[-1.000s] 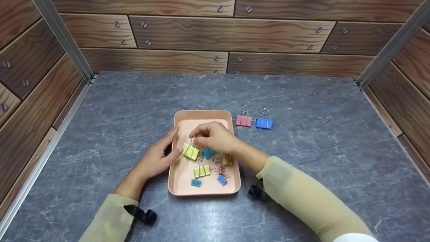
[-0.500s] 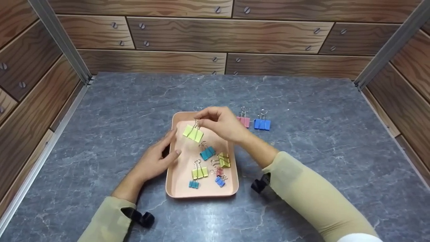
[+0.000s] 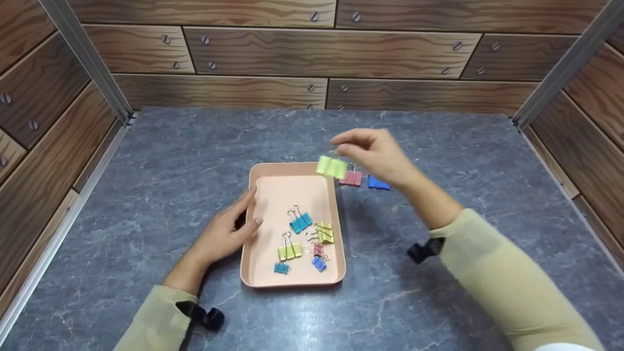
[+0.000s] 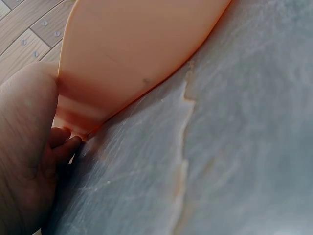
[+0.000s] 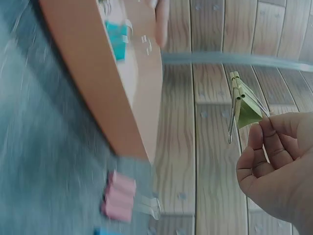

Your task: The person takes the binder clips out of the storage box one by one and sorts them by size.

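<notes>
Wood-patterned walls around a gray marbled surface | peach tray on it | I see hands well apart: left hand holding the tray's left wall, thumb over the rim; right hand pinching a lime binder clip by its wire, aloft at the far-right corner | pink clip, blue clip right of the tray | six more clips inside

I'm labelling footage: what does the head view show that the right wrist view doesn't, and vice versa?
Only head: the beige fabric right sleeve, small blue metal binder clip in the rectangular peach tray.
Only right wrist: the triangular end of the lime-green metal binder clip.
Both: that clip pinched by the right hand, the tray, and the large pink metal binder clip.
</notes>
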`<state>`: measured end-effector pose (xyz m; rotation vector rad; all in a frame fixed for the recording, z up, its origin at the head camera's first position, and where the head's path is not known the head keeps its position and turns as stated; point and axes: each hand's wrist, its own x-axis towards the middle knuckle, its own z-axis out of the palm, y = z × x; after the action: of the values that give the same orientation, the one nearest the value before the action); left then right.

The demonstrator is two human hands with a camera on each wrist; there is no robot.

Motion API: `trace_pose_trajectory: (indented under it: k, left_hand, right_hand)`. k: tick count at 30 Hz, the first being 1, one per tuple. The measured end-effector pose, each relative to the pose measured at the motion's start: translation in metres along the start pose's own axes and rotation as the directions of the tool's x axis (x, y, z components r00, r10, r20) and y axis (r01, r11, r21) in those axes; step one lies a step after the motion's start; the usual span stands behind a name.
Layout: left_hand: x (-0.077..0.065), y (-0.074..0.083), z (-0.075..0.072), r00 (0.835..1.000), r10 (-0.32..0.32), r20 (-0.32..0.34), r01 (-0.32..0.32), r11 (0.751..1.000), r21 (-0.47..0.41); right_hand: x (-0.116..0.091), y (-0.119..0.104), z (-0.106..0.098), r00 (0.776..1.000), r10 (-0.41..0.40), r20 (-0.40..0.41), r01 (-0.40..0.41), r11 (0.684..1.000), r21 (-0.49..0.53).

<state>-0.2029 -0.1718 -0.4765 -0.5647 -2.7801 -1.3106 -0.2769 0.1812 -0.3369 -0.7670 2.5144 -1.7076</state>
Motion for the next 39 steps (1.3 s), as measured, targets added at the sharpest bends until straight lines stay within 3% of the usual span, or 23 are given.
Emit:
trace_pose_trajectory:
  k: [9,16,27,39]
  left_hand:
    - [-0.005,-0.003,0.001,0.999,-0.031,0.01,0.032,0.999,-0.022]
    - [-0.009,-0.003,0.002,1.0,-0.025,0.01,0.025,1.0,-0.016]
    - [-0.008,-0.004,0.002,1.0,-0.005,-0.004,0.005,1.0,-0.012]
    - [-0.001,0.0,0.0,1.0,0.003,-0.005,-0.003,1.0,-0.017]
  right_hand:
    - [-0.016,0.025,-0.059,0.998,0.057,-0.04,-0.063,0.988,-0.143]
    - [-0.035,0.053,-0.093,0.989,0.13,-0.077,-0.145,0.956,-0.255]
    - [-0.052,0.08,-0.115,0.966,0.226,-0.127,-0.254,0.928,-0.272]
    - [-0.057,0.105,-0.126,0.945,0.284,-0.16,-0.319,0.908,-0.271]
